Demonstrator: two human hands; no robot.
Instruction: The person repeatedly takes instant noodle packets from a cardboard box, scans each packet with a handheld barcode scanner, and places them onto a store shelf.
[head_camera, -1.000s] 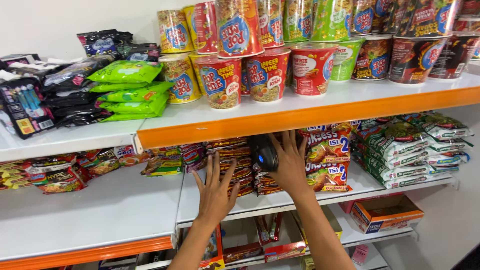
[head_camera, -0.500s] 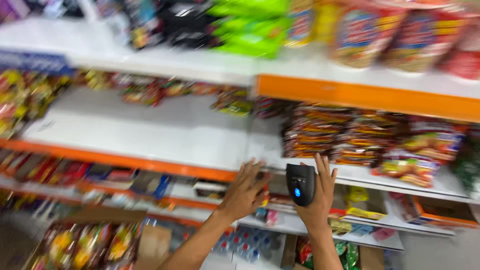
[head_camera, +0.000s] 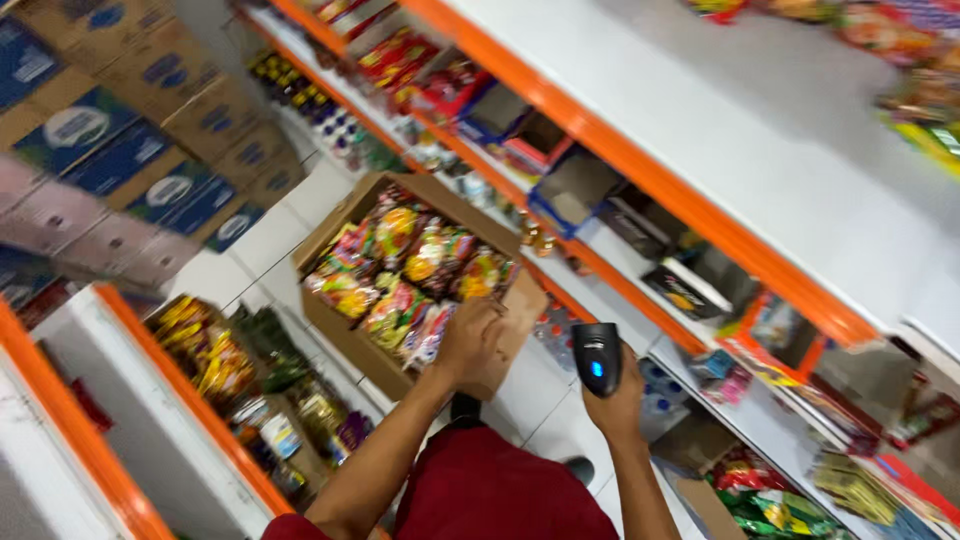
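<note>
My left hand (head_camera: 468, 338) reaches down into an open cardboard box (head_camera: 345, 215) on the floor and closes on one of the colourful snack packets (head_camera: 420, 262) that fill it. My right hand (head_camera: 617, 405) holds a black handheld scanner (head_camera: 597, 358) upright, its blue light showing, just right of the box. I wear dark red clothing (head_camera: 490, 490), seen at the bottom of the view.
White shelves with orange edges (head_camera: 640, 165) run along the right, holding snack packets and small boxes. A lower rack (head_camera: 200, 360) at the left holds packets and jars. Stacked blue and brown cartons (head_camera: 110, 150) stand at the upper left. The floor is white tile.
My view has swung down from the shelves to the floor. My left hand has dropped from the shelf into the cardboard box of packets. My right hand still carries the scanner.
</note>
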